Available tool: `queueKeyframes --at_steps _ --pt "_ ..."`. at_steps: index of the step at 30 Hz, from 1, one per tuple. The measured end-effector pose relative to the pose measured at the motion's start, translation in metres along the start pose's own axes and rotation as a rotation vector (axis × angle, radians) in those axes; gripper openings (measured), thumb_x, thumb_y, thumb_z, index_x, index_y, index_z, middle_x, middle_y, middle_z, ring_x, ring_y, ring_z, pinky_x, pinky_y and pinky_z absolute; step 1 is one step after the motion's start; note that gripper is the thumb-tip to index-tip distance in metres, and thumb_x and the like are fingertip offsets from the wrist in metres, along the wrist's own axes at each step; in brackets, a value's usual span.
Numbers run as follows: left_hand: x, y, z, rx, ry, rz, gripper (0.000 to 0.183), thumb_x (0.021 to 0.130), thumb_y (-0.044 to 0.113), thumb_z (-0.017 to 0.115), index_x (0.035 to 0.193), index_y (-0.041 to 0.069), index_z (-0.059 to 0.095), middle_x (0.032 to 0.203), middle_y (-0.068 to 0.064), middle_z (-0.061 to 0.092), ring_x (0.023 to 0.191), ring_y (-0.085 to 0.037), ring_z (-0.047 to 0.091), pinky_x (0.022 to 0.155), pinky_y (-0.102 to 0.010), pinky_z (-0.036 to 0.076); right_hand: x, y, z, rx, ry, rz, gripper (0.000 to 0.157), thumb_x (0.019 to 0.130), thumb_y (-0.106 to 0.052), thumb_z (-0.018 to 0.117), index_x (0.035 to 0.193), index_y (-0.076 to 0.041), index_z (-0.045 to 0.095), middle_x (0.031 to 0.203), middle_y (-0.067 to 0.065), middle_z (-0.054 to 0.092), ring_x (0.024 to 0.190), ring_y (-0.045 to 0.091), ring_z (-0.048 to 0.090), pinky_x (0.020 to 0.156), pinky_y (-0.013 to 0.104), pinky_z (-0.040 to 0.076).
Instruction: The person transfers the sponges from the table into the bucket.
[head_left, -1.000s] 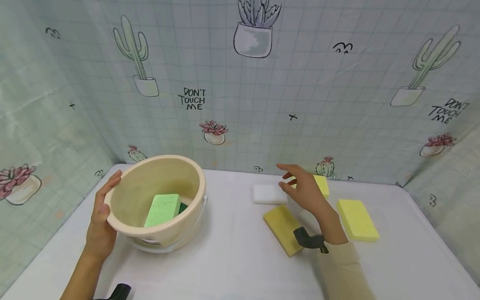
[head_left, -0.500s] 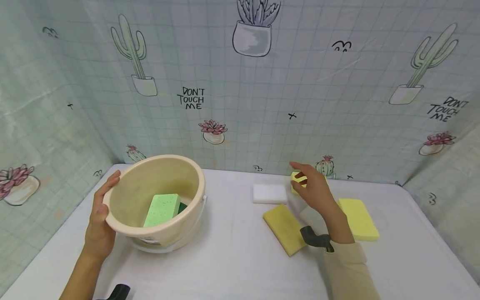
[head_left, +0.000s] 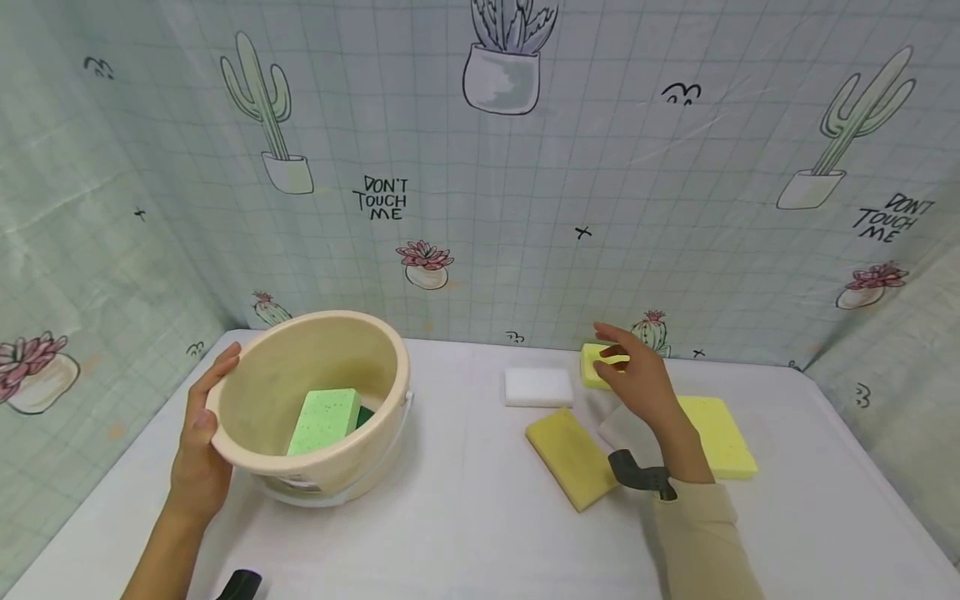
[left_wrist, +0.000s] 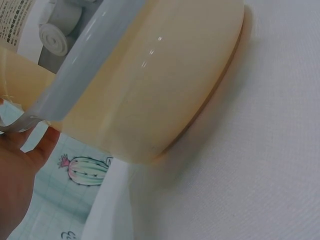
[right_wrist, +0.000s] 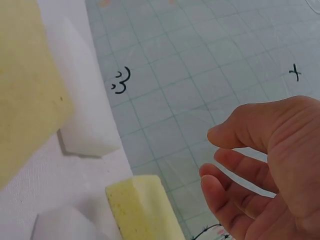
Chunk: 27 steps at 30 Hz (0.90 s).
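My left hand (head_left: 202, 450) holds the left side of a cream bucket (head_left: 390, 433) near its rim. Inside the bucket lies a light green sponge (head_left: 324, 421), with a dark green piece (head_left: 364, 415) partly hidden behind it. My right hand (head_left: 641, 379) hovers with fingers spread and nothing between them, close to a small yellow sponge (head_left: 592, 367) at the back. In the right wrist view, a gap shows between this hand and the yellow sponge (right_wrist: 145, 207).
A white melamine sponge (head_left: 537, 388) and a darker yellow sponge (head_left: 572, 458) lie mid-table. Another white block (head_left: 628, 433) is partly hidden by the right wrist. A large yellow sponge (head_left: 720, 437) lies at the right. A patterned curtain (head_left: 495, 192) rises behind the table.
My right hand has shifted to the right, uncovering more of the small yellow sponge at the back. The left hand and the bucket have stayed in place.
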<state>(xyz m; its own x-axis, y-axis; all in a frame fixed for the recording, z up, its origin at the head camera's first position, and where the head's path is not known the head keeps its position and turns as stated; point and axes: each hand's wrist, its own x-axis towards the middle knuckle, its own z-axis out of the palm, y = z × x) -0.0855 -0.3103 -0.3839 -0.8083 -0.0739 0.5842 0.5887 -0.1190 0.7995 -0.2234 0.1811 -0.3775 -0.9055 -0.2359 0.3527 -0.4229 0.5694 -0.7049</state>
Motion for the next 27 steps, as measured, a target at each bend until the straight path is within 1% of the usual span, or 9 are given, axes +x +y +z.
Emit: queueKeyframes --at_steps 6,11,17,22,25,27 --pt "-0.001 0.000 0.000 0.008 -0.002 -0.006 0.053 0.100 0.028 0.034 0.147 0.004 0.029 0.157 -0.009 0.010 0.142 -0.022 0.008 0.109 -0.025 0.014 -0.003 0.013 -0.004 -0.016 0.015 0.064 0.052 0.090 -0.002 0.063 0.139 -0.003 0.047 0.129 0.020 0.054 0.110 0.036 0.054 0.088 0.049 0.046" --pt "-0.002 0.000 0.000 0.000 0.004 -0.017 0.053 0.099 0.028 0.035 0.147 0.004 0.029 0.157 -0.009 0.010 0.142 -0.022 0.008 0.109 -0.025 0.015 -0.008 0.023 -0.007 -0.052 0.024 0.127 0.051 0.090 -0.004 0.063 0.138 -0.002 0.047 0.133 0.021 0.051 0.114 0.038 0.051 0.091 0.050 0.044" --pt "-0.002 0.000 0.000 -0.008 0.001 -0.008 0.054 0.099 0.028 0.035 0.147 0.004 0.028 0.157 -0.009 0.010 0.142 -0.023 0.008 0.109 -0.025 0.016 -0.011 0.033 -0.013 -0.098 0.028 0.210 0.055 0.091 -0.007 0.063 0.141 -0.001 0.042 0.137 0.024 0.046 0.118 0.042 0.046 0.093 0.053 0.041" --pt "-0.001 0.000 0.001 -0.014 0.001 0.001 0.053 0.100 0.027 0.034 0.147 0.004 0.028 0.157 -0.010 0.010 0.142 -0.023 0.009 0.108 -0.025 0.017 -0.012 0.040 -0.018 -0.102 0.038 0.274 0.058 0.090 -0.007 0.063 0.142 0.000 0.040 0.141 0.030 0.037 0.121 0.046 0.041 0.091 0.057 0.041" --pt "0.000 -0.001 0.001 -0.019 -0.001 0.008 0.053 0.100 0.027 0.034 0.147 0.004 0.028 0.157 -0.010 0.011 0.142 -0.023 0.010 0.108 -0.024 0.018 -0.012 0.044 -0.020 -0.105 0.049 0.302 0.059 0.089 -0.007 0.063 0.142 0.001 0.040 0.142 0.031 0.034 0.121 0.048 0.040 0.090 0.059 0.040" --pt "0.000 -0.001 0.001 -0.019 -0.003 0.010 0.053 0.100 0.027 0.034 0.147 0.004 0.028 0.157 -0.010 0.011 0.141 -0.023 0.010 0.108 -0.024 0.018 -0.012 0.046 -0.021 -0.116 0.039 0.323 0.060 0.089 -0.008 0.064 0.143 0.001 0.039 0.142 0.032 0.034 0.121 0.049 0.040 0.090 0.060 0.039"
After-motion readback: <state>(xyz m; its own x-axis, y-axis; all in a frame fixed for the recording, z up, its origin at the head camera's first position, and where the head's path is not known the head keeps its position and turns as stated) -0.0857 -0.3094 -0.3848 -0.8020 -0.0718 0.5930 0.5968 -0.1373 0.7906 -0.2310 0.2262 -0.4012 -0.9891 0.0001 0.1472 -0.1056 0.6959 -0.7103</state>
